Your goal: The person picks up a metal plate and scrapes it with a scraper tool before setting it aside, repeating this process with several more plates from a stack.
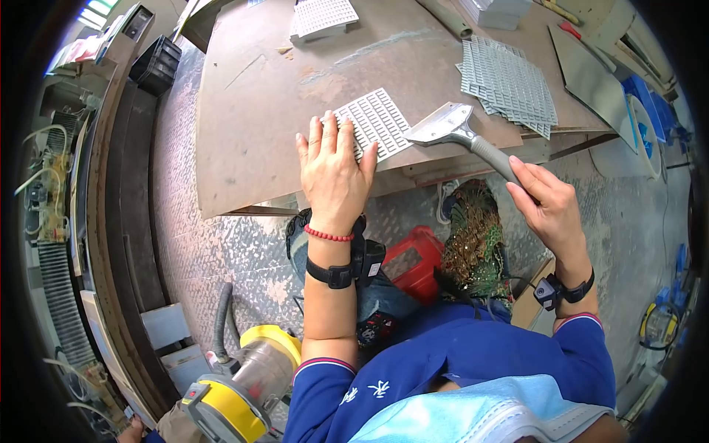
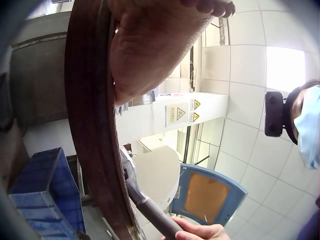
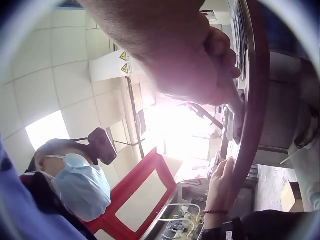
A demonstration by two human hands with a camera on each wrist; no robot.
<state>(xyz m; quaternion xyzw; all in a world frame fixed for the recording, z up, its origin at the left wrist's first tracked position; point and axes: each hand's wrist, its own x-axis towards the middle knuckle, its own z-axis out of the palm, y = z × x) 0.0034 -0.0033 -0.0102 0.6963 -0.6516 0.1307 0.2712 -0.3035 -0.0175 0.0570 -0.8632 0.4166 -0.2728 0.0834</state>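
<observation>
My left hand (image 1: pixel 334 171) lies with its fingers straight over the left side of a thin light-grey slotted sheet (image 1: pixel 381 122) near the table's front edge. My right hand (image 1: pixel 550 203) grips the grey handle of a wide-headed scraper (image 1: pixel 444 124). The scraper's metal head meets the lower right edge of the sheet in the head view. From the left wrist, the scraper's handle (image 2: pixel 157 218) shows tilted, with the right fingers (image 2: pixel 200 231) around its end. The right wrist view has the left hand (image 3: pixel 220 185) at the table edge.
Several slotted sheets (image 1: pixel 509 83) lie piled at the right of the brown table (image 1: pixel 251 140). Another stack (image 1: pixel 323 18) sits at the back. A tube (image 1: pixel 445 16) and a grey board (image 1: pixel 591 85) lie toward the far right. Below stand a red container (image 1: pixel 415 258) and a yellow vacuum (image 1: pixel 235 406).
</observation>
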